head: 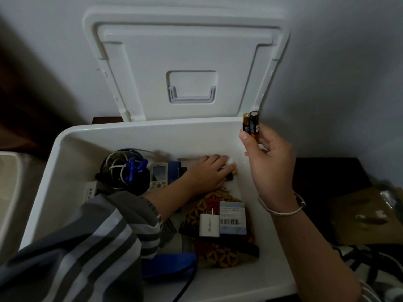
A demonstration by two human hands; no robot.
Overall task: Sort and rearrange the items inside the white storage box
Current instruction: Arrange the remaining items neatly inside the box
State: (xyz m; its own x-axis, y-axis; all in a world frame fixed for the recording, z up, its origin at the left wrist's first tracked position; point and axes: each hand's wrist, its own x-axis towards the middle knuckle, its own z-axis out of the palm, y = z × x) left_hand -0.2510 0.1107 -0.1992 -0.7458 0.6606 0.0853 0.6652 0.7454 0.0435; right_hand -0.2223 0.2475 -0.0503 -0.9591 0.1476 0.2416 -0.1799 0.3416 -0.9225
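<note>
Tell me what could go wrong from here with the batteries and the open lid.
1. The right hand pinches two batteries only by their lower ends above the storage box; one may slip and drop among the items.
2. The lid stands propped against the wall right behind the box; a bump could tip it forward onto the left hand, which lies deep inside the box.
</note>
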